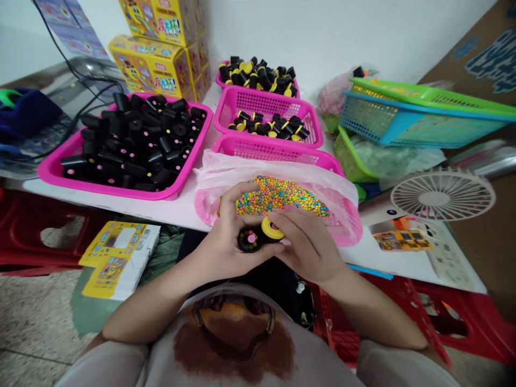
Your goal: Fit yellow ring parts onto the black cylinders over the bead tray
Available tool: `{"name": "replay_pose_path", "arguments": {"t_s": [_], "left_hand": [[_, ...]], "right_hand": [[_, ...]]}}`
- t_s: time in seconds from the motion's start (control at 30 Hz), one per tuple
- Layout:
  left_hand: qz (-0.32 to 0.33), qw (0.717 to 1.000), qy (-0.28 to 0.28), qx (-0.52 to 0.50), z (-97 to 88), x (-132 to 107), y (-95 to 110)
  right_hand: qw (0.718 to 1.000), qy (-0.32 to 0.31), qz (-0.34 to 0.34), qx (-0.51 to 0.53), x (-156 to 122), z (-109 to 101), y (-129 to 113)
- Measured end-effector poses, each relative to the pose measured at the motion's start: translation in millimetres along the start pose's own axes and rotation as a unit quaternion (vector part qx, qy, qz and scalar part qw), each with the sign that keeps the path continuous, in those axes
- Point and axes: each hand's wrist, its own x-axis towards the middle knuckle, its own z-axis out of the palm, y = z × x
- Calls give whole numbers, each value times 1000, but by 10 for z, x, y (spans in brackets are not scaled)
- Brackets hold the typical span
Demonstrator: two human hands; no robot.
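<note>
My left hand (231,242) is closed around a small black cup (249,240) whose open mouth faces me. Inside it show colored beads and a pink piece in the centre. My right hand (308,242) grips a yellow cap (273,228) on a dark part, held right beside the cup's rim; whether the two touch I cannot tell. Just beyond both hands, a pink basket lined with a thin plastic bag (338,188) holds a heap of small multicolored beads (282,194).
A pink basket (108,189) of black cups stands left. Behind the beads are pink baskets (268,97) with yellow-capped black cups. Yellow boxes (155,67) are stacked at back left. At right are green and blue baskets (407,115) and a small fan (442,194).
</note>
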Motion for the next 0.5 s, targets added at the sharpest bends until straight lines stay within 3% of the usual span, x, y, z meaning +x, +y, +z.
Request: {"name": "replay_pose_path", "arguments": {"t_s": [0.23, 0.4, 0.5], "left_hand": [[-51, 997, 51, -6, -15, -1, -59], [-113, 983, -9, -147, 3, -6, -77], [-112, 980, -1, -167, 44, 3, -51]], "right_hand": [[999, -4, 14, 45, 46, 24, 47], [990, 19, 56, 125, 70, 13, -11], [989, 67, 76, 105, 55, 74, -89]]}}
